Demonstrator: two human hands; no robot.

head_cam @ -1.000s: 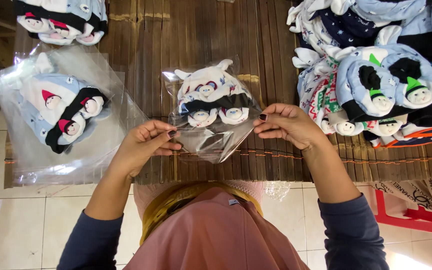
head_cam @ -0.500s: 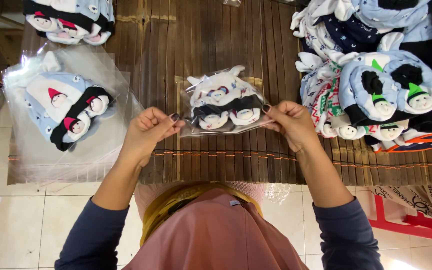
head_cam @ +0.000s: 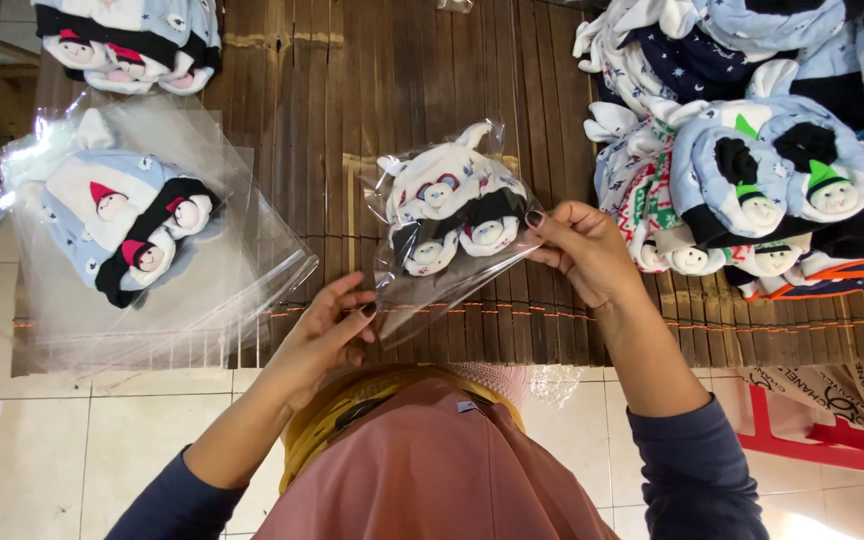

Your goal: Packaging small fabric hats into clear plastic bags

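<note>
- The right hand (head_cam: 582, 250) pinched the upper right edge of a clear plastic bag (head_cam: 442, 270) between thumb and fingertips, closed firmly on the film.
- The left hand (head_cam: 327, 330) was at the bag's lower left corner, its fingers curled and its dark-nailed fingertips touching the loose flap; whether it truly gripped the film or only touched it could not be told.
- The bag was held tilted above the brown bamboo-slat mat (head_cam: 302, 120), its open end sloping down toward the left hand.
- Inside the bag sat a bundle of small baby hats (head_cam: 447, 210), white and black, with little round doll faces along the lower edge; 3 faces showed.
- To the left, well apart from the hands, a stack of clear bags (head_cam: 182, 300) lay flat on the mat, with a packed set of light-blue, white and black hats (head_cam: 112, 225) resting on top.
- At the top left edge lay another cluster of hats (head_cam: 127, 40), partly cut off by the frame.
- On the right a large loose pile of hats (head_cam: 762, 150), blue, navy and patterned, some with green-capped faces, lay near the right hand.
- Below the mat white floor tiles (head_cam: 52, 450) showed, and a red object (head_cam: 812, 450) sat at the lower right.
</note>
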